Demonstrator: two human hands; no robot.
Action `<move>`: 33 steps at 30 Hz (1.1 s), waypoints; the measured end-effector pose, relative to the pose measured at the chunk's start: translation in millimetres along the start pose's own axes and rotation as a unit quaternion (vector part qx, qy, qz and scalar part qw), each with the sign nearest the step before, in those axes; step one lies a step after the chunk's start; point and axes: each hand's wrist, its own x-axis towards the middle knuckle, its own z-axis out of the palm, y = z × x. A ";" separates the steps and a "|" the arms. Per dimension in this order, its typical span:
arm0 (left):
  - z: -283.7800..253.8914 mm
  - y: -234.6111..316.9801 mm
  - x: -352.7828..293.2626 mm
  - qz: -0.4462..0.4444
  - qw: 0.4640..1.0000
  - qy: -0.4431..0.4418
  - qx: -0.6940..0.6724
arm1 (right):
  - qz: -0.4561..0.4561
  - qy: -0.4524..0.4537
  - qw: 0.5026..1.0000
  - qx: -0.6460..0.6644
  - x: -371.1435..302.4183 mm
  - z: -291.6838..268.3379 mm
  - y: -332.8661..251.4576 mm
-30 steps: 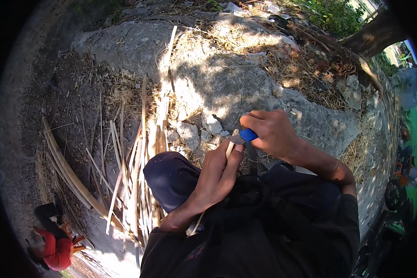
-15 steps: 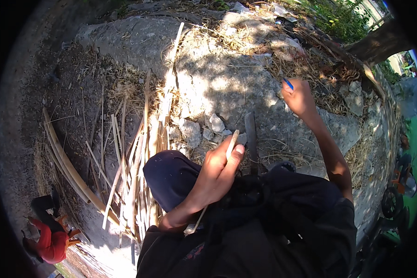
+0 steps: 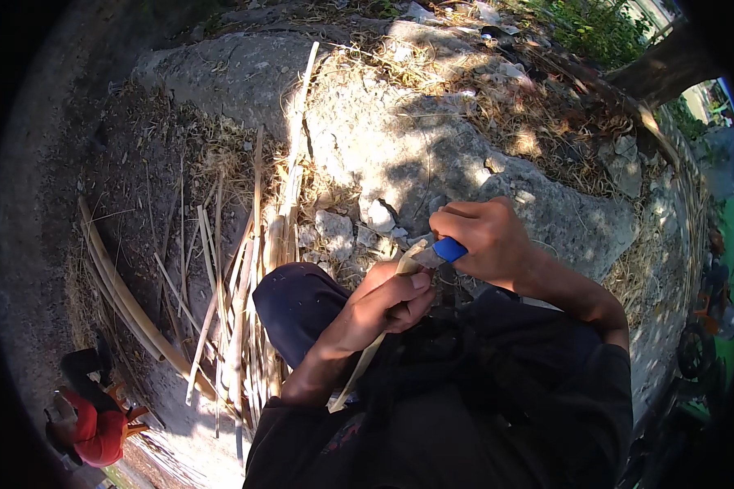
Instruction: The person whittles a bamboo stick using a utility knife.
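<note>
In front of my lap, my left hand (image 3: 377, 303) is wrapped round a pale wooden strip (image 3: 355, 376), likely split cane or bamboo. Its upper end sticks out above my thumb, and its lower part runs down past my wrist toward my shirt. My right hand (image 3: 488, 244) is closed round a knife (image 3: 449, 249) with a blue handle. The knife's short blade lies at the upper end of the strip, just above my left thumb; whether it bites into the wood I cannot tell.
Left of my knee lies a pile of long pale strips (image 3: 238, 326), with thicker curved poles (image 3: 126, 297) beyond. Ahead is a rough concrete slab (image 3: 538, 191) with broken stones (image 3: 334, 232) and dry straw. A person in red (image 3: 98, 432) sits at lower left. A tree trunk (image 3: 669, 72) leans at upper right.
My right hand has come down and left with the knife, from above the slab to the strip's end. My left hand has turned slightly, and more of the strip's lower part shows.
</note>
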 end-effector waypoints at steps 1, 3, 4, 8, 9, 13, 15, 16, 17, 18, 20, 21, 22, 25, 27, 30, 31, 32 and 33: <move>0.6 -0.9 -0.1 -0.001 1.000 -0.001 0.001 | 0.002 -0.009 1.000 -0.015 -0.2 1.9 0.4; 2.2 -3.4 -0.4 -0.010 0.999 0.022 0.027 | 0.006 -0.017 0.999 -0.031 -0.8 3.5 1.3; 5.0 -4.0 -0.8 -0.012 0.999 0.019 0.027 | 0.000 -0.012 0.999 -0.032 -1.1 3.7 1.6; 14.0 -8.0 -1.8 0.021 0.984 0.106 0.140 | 0.014 -0.029 0.999 -0.026 -2.3 -0.8 1.0; 14.1 -9.3 -1.6 0.044 0.974 0.116 0.190 | 0.015 -0.029 0.999 -0.027 -2.1 -0.9 1.7; 24.5 -4.6 -0.3 -0.007 0.983 0.135 0.124 | 0.116 -0.065 0.980 -0.146 2.0 13.6 56.4; 34.9 -6.0 -7.6 0.056 0.972 -0.019 0.229 | 0.191 -0.070 0.956 -0.213 -12.3 23.9 91.4; 31.1 -0.8 -6.2 0.029 0.967 0.005 0.252 | 0.188 -0.019 0.965 -0.183 -17.9 16.1 110.9; 27.6 -4.0 -10.2 0.013 0.973 0.070 0.220 | 0.188 0.026 0.971 -0.148 -16.4 10.1 108.9; 20.5 -3.7 -9.3 0.014 0.974 0.102 0.201 | 0.184 0.022 0.972 -0.146 -15.4 6.0 105.8; 16.3 -2.1 -1.6 0.015 0.975 0.131 0.182 | 0.237 -0.011 0.971 -0.035 -14.8 -13.6 92.5; 17.4 0.6 -0.4 0.039 0.975 0.131 0.175 | 0.236 -0.012 0.971 -0.033 -9.7 -16.5 82.3; 18.6 1.8 0.8 0.063 0.975 0.130 0.168 | 0.201 0.012 0.980 -0.003 -4.5 -17.0 70.2; 11.3 -13.0 4.6 0.082 0.959 0.170 0.210 | 0.152 0.039 0.987 0.046 -1.8 -17.0 38.9; 7.2 -20.9 4.7 0.123 0.936 0.159 0.288 | 0.052 -0.020 0.998 0.041 -4.8 -16.4 21.9; 11.6 -30.2 6.3 0.194 0.883 0.186 0.385 | 0.028 -0.052 0.998 -0.026 -9.7 -12.1 4.6; 13.8 -32.5 6.9 0.222 0.858 0.223 0.407 | 0.016 -0.056 0.997 -0.058 -9.4 -12.1 0.4; 15.7 -31.6 7.3 0.222 0.858 0.223 0.407 | 0.023 -0.069 0.994 -0.084 -9.6 -12.0 -2.2; 19.1 -28.7 7.0 0.216 0.851 0.236 0.416 | 0.023 -0.069 0.994 -0.084 -9.3 -10.4 -3.6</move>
